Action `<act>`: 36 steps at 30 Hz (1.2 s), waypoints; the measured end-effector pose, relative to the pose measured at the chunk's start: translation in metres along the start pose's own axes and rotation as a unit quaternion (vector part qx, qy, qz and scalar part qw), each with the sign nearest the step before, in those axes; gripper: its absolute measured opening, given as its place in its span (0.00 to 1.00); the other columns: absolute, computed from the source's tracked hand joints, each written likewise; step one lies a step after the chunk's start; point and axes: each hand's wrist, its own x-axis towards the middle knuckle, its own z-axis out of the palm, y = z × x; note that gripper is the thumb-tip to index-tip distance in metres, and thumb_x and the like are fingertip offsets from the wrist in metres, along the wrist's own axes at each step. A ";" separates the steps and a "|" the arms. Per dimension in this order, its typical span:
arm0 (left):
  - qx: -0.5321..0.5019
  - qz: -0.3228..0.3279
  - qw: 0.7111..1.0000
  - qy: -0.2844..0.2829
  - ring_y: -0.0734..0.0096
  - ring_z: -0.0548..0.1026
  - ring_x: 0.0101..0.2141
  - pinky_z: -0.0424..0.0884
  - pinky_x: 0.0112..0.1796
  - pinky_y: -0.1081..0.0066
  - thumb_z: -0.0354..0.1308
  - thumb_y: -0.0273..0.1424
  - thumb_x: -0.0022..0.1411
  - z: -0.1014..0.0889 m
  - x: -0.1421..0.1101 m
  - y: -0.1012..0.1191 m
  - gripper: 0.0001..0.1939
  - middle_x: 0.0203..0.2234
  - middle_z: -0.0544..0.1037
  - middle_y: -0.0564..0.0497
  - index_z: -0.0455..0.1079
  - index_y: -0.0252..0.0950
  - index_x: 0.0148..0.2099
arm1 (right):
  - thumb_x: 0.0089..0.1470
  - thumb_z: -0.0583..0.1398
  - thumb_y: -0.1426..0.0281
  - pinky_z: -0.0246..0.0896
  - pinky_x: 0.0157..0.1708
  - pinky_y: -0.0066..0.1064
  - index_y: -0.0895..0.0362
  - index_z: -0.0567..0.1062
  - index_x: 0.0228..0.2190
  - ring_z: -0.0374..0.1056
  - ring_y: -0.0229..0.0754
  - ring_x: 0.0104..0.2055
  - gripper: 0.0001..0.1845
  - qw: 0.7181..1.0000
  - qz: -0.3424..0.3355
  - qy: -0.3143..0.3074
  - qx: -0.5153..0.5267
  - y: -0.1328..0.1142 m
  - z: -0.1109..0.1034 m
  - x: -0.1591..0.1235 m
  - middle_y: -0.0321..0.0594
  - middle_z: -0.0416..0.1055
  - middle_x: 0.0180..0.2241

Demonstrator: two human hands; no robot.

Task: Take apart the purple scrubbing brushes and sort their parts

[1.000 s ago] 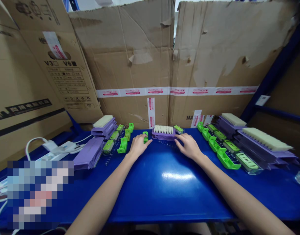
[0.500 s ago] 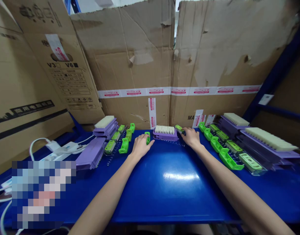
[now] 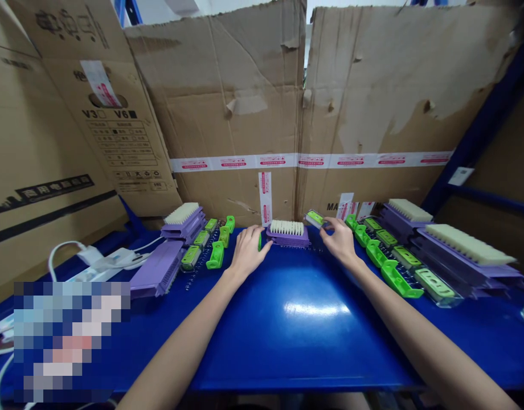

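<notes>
A purple brush base point(image 3: 287, 240) with cream bristles on top sits at the table's back between my hands. My left hand point(image 3: 248, 251), just left of it, has its fingers curled around a bright green plastic piece point(image 3: 259, 243), mostly hidden by the fingers. On the other side, my right hand point(image 3: 339, 238) pinches one end of a clear block with a lime-green top point(image 3: 315, 217). That block is tilted, raised behind the brush's right end. Thin wire coils point(image 3: 316, 249) lie beside the brush.
Purple parts point(image 3: 157, 266), green-topped clear blocks point(image 3: 190, 257) and green clips point(image 3: 215, 254) line the left. Similar blocks point(image 3: 435, 285), clips point(image 3: 398, 279) and bristled purple parts point(image 3: 467, 245) line the right. Cardboard point(image 3: 228, 125) walls the back. A power strip point(image 3: 102, 262) with white cables lies left.
My right hand has lifted the clear block, which now shows more of its length. My left hand has turned slightly, hiding more of the green piece. The view has shifted a little.
</notes>
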 end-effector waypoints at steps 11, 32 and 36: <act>-0.081 0.157 0.978 -0.111 0.64 0.67 0.52 0.62 0.53 0.63 0.55 0.33 0.61 -0.047 0.011 0.029 0.18 0.50 0.71 0.47 0.66 0.40 0.54 | 0.52 0.57 0.70 0.65 0.43 0.38 0.56 0.68 0.47 0.70 0.42 0.37 0.18 0.952 -0.202 -0.105 0.206 -0.067 -0.021 -0.040 0.40 0.73 0.34; 0.248 -0.150 0.951 0.105 0.54 0.74 0.40 0.67 0.40 0.56 0.47 0.42 0.64 -0.143 -0.149 -0.045 0.17 0.36 0.76 0.44 0.73 0.40 0.44 | 0.58 0.53 0.69 0.67 0.40 0.36 0.56 0.67 0.51 0.70 0.43 0.40 0.19 0.928 -0.290 -0.214 0.098 -0.075 -0.009 -0.056 0.45 0.72 0.40; 0.325 -0.146 0.932 0.069 0.51 0.74 0.38 0.64 0.37 0.56 0.47 0.40 0.64 -0.134 -0.149 -0.045 0.18 0.36 0.76 0.40 0.74 0.35 0.44 | 0.58 0.53 0.70 0.67 0.41 0.36 0.56 0.67 0.51 0.70 0.42 0.39 0.19 0.928 -0.291 -0.212 0.096 -0.075 -0.009 -0.058 0.45 0.72 0.41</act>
